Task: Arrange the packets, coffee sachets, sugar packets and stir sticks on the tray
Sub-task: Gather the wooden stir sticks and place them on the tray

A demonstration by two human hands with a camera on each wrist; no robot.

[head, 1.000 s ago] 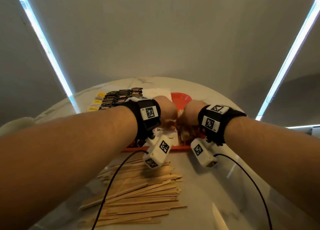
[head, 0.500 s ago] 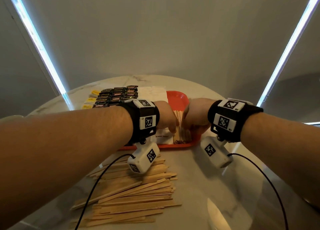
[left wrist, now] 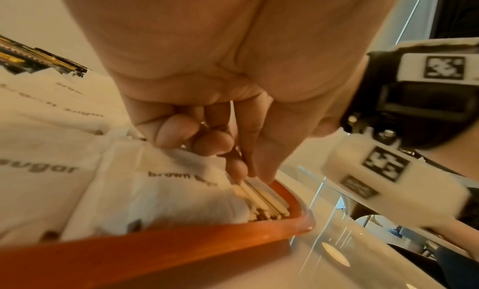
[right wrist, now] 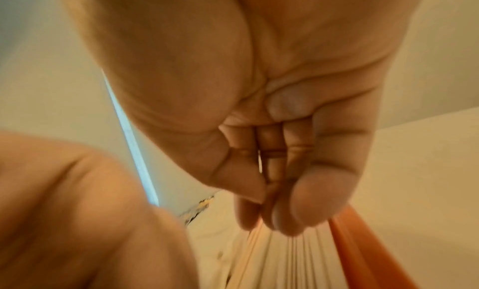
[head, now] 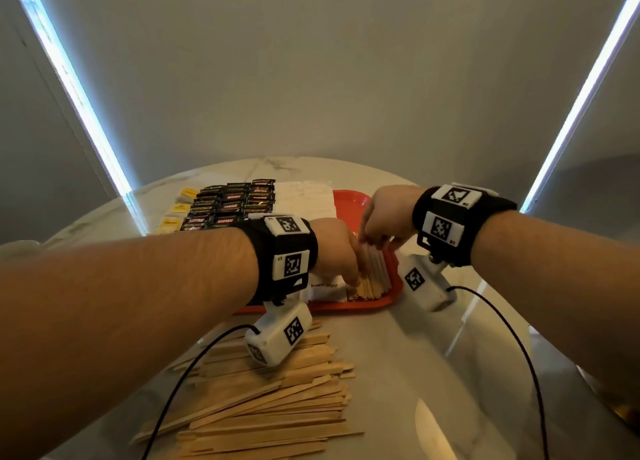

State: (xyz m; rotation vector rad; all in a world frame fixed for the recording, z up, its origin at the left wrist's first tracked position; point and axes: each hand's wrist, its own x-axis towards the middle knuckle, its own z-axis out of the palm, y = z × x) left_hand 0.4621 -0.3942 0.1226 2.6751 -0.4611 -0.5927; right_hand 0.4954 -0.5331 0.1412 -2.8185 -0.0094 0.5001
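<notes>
Head view shows both hands over the right end of the red tray (head: 349,308), and they have drawn slightly apart since half a second ago: the right hand (head: 388,217) now sits higher and farther back along the row of stir sticks (head: 372,276), while the left hand (head: 337,251) stays low at their near end. A second ago the two hands were bunched together over the sticks.

Left wrist view shows the left hand's fingers (left wrist: 181,131) curled, with thumb and fingertip pinching the sticks against the tray's right rim. Right wrist view, though blurred, shows the right hand's fingers (right wrist: 290,217) gathered together and pressing down on the far part of the same row; whether they pinch a stick I cannot tell.

Sugar packets (head: 325,291) lie in the tray just left of the sticks, touching them. Dark coffee sachets (head: 232,205) lie in rows to the left of those, with yellow packets (head: 173,213) beside them.

A loose heap of spare sticks (head: 273,404) lies on the marble table (head: 415,373), nearer than the tray and under the left wrist camera. Forearms and wrist cameras hide much of the tray.
</notes>
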